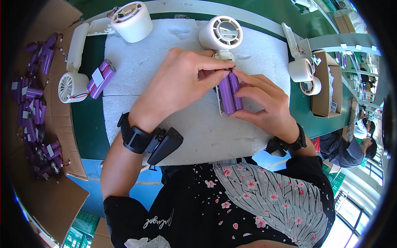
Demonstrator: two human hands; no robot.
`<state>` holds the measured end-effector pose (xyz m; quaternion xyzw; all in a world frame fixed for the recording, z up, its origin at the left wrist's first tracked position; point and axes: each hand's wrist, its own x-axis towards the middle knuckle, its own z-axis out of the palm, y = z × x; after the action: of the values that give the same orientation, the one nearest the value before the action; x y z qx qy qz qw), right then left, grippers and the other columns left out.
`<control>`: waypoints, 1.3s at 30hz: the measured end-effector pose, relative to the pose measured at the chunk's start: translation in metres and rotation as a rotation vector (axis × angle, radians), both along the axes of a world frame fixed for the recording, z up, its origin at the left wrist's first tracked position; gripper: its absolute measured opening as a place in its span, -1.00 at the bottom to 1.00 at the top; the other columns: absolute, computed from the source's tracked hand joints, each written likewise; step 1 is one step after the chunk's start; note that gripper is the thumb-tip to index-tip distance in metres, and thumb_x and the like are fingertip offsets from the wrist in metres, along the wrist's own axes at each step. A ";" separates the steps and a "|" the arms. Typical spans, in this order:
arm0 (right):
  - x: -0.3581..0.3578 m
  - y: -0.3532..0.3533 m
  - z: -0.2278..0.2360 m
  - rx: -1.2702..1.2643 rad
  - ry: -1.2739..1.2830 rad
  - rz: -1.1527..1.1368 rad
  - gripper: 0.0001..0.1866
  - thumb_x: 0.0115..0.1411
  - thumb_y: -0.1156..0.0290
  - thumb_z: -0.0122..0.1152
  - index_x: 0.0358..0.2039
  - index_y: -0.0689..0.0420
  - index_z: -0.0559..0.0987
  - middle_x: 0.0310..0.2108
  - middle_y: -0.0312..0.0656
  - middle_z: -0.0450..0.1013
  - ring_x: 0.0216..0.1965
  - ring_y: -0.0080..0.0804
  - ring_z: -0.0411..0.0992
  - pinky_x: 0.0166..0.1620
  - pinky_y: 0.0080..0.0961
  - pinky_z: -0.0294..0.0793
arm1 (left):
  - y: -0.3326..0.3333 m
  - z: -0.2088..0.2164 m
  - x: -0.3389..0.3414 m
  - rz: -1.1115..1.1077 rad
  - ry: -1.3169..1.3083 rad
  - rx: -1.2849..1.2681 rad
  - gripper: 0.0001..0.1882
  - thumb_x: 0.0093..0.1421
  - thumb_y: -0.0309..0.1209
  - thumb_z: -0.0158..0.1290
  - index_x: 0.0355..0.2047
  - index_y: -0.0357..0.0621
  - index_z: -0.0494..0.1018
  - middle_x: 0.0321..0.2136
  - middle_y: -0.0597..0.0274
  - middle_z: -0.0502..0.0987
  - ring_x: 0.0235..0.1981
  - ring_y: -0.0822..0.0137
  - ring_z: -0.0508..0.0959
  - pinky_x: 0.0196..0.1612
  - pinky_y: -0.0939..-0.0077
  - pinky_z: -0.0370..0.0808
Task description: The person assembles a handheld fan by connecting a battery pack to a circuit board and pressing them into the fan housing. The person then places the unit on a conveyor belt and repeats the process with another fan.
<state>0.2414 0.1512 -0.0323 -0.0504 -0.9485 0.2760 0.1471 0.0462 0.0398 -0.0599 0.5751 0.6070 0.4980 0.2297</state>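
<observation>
A purple two-cell battery pack (226, 96) lies along the open handle of a white handheld fan (221, 34), whose round head points away from me on the foam pad. My right hand (266, 101) grips the pack, thumb at its near end and fingers along its right side and top. At the pack's far end, my left hand (175, 82) is closed in a pinch near a bit of red wire. What its fingertips hold is hidden.
White foam pad (186, 136) covers the green bench. Left: another fan (73, 87) with a wired battery pack (101, 78), a fan head (132, 22), and a cardboard box (62, 124) of purple packs. Right: more fan parts (301, 70), a small carton (326, 89), a seated person (347, 149).
</observation>
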 end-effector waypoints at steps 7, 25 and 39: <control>-0.003 -0.004 -0.002 -0.106 0.008 -0.049 -0.54 -0.33 0.53 0.57 -0.43 0.15 0.45 0.04 -0.03 0.38 -0.23 -0.27 0.44 -0.14 -0.41 0.51 | -0.003 0.004 -0.004 -0.053 -0.099 -0.113 -0.64 -0.01 -0.45 0.28 -0.14 -0.05 0.60 -0.47 0.04 0.62 -0.54 0.33 0.59 -0.37 0.53 0.53; -0.013 0.001 0.002 -0.265 -0.097 -0.083 -0.29 -0.33 0.50 0.59 -0.12 0.09 0.40 0.07 -0.12 0.17 -0.04 -0.17 0.37 -0.03 -0.36 0.48 | 0.002 0.016 -0.002 -0.030 -0.166 -0.259 -0.54 -0.13 -0.40 0.38 -0.14 -0.03 0.61 -0.58 0.19 0.56 -0.59 0.48 0.49 -0.42 0.59 0.48; -0.013 0.003 0.005 -0.122 0.077 -0.035 -0.58 -0.04 0.46 0.42 -0.12 0.19 0.55 -0.13 -0.10 0.42 -0.16 -0.13 0.45 -0.08 -0.31 0.49 | -0.002 0.006 0.001 -0.069 -0.179 -0.240 -0.51 -0.12 -0.46 0.37 -0.09 -0.08 0.58 -0.56 0.24 0.57 -0.57 0.55 0.46 -0.42 0.61 0.46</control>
<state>0.2283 0.1546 -0.0277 -0.0654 -0.9224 0.3326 0.1851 0.0474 0.0377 -0.0543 0.5171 0.6192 0.4631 0.3671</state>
